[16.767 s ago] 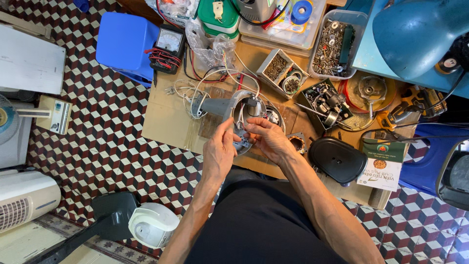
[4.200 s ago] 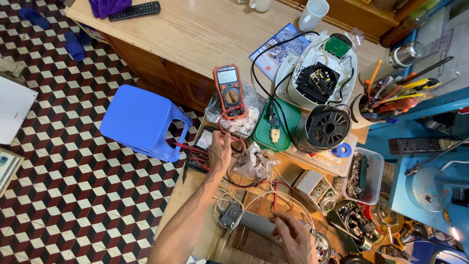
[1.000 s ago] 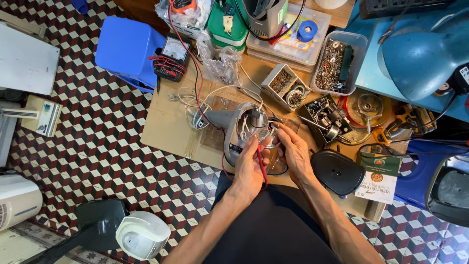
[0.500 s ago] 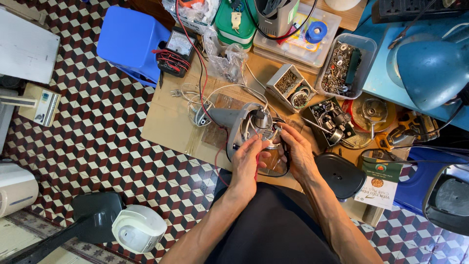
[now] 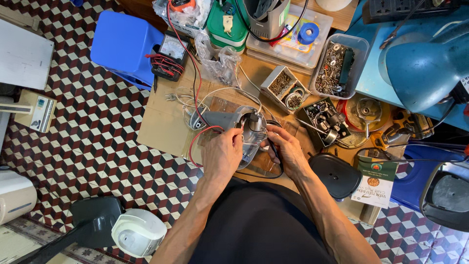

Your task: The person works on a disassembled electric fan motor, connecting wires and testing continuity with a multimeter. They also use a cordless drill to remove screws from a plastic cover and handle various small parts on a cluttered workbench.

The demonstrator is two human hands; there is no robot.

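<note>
Checkered tile floor (image 5: 88, 146) fills the left half, red, white and dark cubes. Cardboard sheet (image 5: 161, 122) lies flat on it, and the work sits on that. Blue plastic stool (image 5: 124, 46) at top left, blue lamp shade (image 5: 425, 68) at top right. Black round lid (image 5: 334, 175) just right of the right forearm. White and black fan base (image 5: 137, 232) at bottom left.

Grey appliance (image 5: 229, 122), handle pointing left with a clear housing at its right end, lies on the cardboard right in front of the person, between both hands. Left hand (image 5: 222, 154) rests over the near side of the clear housing, fingers curled together on it, with a red wire (image 5: 198, 137) looping out beside the thumb. Right hand (image 5: 288, 151) touches the housing's right side, fingers bent and close together, pinching a thin black lead (image 5: 277, 159).

Clear tub of screws (image 5: 337, 61) up top, small box of parts (image 5: 283, 85) below it, analog meter (image 5: 168, 56) by the stool.
</note>
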